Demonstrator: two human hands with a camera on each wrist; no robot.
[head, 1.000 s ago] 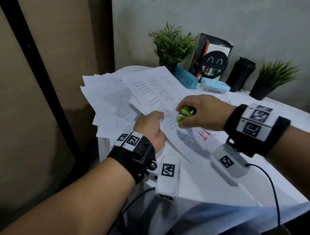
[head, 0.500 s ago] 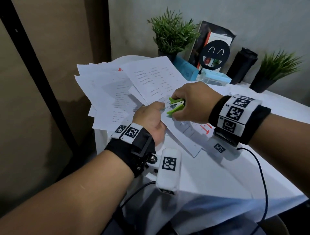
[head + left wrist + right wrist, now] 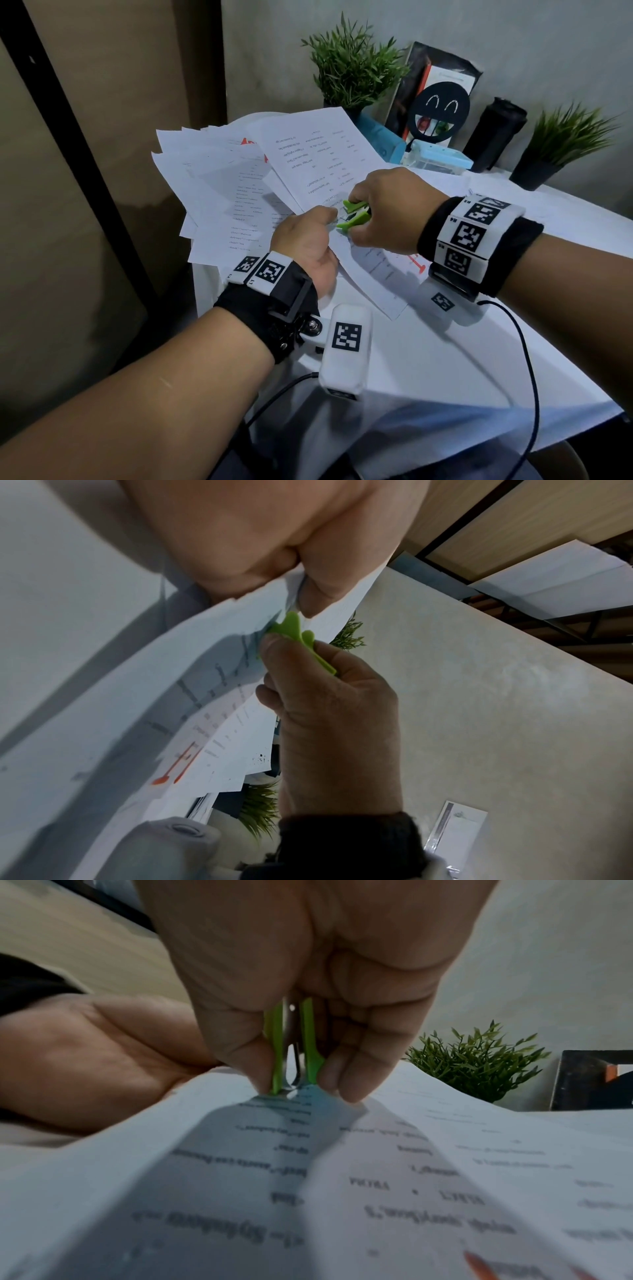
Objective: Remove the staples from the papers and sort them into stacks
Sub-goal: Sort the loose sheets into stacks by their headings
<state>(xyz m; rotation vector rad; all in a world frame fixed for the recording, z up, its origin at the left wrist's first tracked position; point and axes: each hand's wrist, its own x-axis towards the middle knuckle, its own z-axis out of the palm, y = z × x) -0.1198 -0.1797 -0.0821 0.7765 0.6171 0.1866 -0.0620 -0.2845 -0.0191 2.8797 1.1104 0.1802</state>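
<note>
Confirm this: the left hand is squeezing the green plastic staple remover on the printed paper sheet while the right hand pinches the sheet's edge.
Not quite: the hands are swapped. The right hand squeezes the green plastic staple remover on the printed paper sheet, and the left hand pinches the sheet's edge. The head view shows it; the right wrist view shows the remover between that hand's fingers.

The right wristband (image 3: pixel 469 236) carries the small label "R4" beside its square markers, and the left wristband (image 3: pixel 263 272) carries "L7". The print on the papers (image 3: pixel 308 147) is too blurred to read.
</note>
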